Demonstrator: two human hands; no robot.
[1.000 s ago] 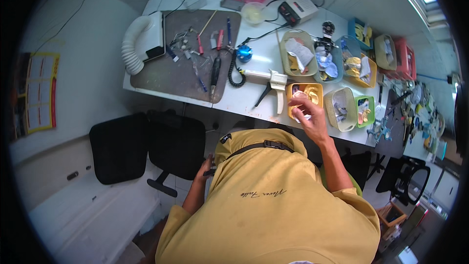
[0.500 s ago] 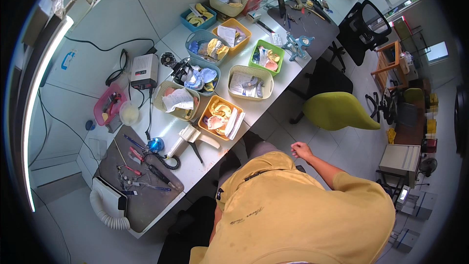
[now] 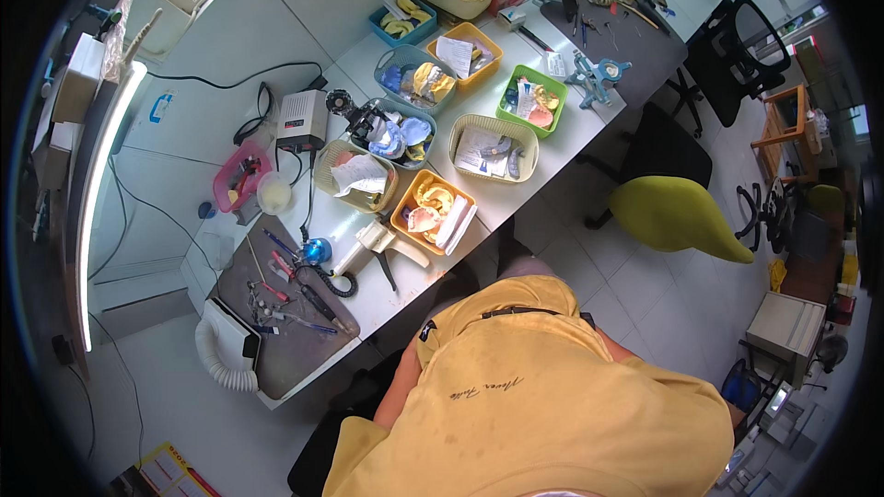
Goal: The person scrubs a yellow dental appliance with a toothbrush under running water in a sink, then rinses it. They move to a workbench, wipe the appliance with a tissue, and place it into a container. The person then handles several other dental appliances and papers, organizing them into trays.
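Observation:
Neither of my hands shows; both are hidden by my body and yellow shirt (image 3: pixel 552 396). A strip of my left forearm (image 3: pixel 401 382) hangs beside the shirt, near a black seat. Part of my right arm (image 3: pixel 615 347) shows at the other side, over the tiled floor. The desk before me holds an orange basket (image 3: pixel 399 223) with yellow and pink dental casts and folded papers. Next to it lies a cream-coloured device with a handle (image 3: pixel 396 244). Several other baskets stand behind, among them a cream basket (image 3: pixel 531 166) and a green basket (image 3: pixel 501 110).
A green-backed chair (image 3: pixel 677 221) stands right of the desk. Tools, including red-handled pliers (image 3: pixel 284 265), lie on a grey mat (image 3: pixel 304 359). A white hose (image 3: pixel 210 359) curves at the desk's left end. A blue articulator-like stand (image 3: pixel 597 78) sits near the right edge.
My right hand, visible earlier beside my hip over the floor, has dropped out of sight. The view has shifted, so the desk and baskets appear further right; a calendar-like sheet shows at lower left.

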